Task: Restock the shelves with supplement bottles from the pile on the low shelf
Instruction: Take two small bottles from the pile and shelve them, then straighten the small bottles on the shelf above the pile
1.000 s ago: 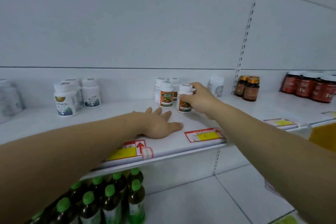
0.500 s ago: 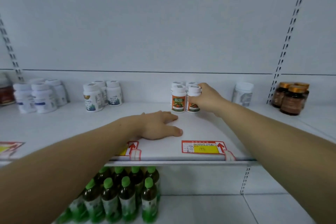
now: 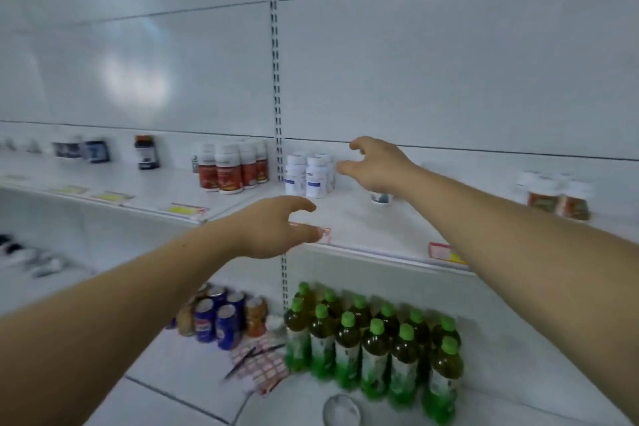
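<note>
White supplement bottles with blue labels are standing in a tight cluster on the upper shelf, just right of the slotted upright. Label text is blurring out, unreadable. One small white bottle is mostly hiding behind the right wrist, only its base showing. Right hand is hovering just beside the blue-label cluster, fingers spread wide and curled, holding nothing, not touching the bottles. Left hand is hanging lower, in front of the shelf's front edge, thumb and fingers moderately apart, empty; whether it is touching the edge, cannot tell. Red-label bottles are sitting left of the upright, close together. Orange-label bottles at far right are smearing from motion blur. Dark jars further left are blurry too. Price tags on the shelf lip are partly covered by the right forearm. Below, green-capped drink bottles and blue cans are standing on the lower shelf.
</note>
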`<action>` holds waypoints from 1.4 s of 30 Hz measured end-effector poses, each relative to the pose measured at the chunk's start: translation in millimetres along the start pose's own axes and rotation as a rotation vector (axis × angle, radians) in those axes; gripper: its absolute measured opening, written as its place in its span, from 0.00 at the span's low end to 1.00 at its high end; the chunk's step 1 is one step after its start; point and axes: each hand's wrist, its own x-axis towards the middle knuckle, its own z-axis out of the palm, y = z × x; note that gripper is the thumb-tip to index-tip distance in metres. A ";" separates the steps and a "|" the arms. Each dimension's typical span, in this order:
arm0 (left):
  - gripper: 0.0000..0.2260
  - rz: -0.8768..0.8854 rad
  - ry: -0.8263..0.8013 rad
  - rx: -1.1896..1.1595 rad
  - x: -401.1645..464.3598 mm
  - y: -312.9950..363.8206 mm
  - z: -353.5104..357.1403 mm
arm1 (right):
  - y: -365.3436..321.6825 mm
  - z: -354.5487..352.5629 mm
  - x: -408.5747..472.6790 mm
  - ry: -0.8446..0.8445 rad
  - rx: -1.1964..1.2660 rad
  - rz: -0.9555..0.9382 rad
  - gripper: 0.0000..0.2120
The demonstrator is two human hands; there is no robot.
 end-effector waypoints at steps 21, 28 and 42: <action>0.27 -0.735 0.190 -0.038 -246.0 -557.2 -116.5 | -511.4 506.7 78.1 -0.610 0.002 -0.558 0.30; 0.27 -0.838 0.143 -0.072 -205.6 -721.1 -159.5 | -578.9 647.0 180.7 -0.645 0.035 -0.461 0.32; 0.26 -0.731 -0.060 -0.149 -185.3 -1096.7 -239.2 | -747.5 899.3 313.0 -0.663 0.118 -0.123 0.29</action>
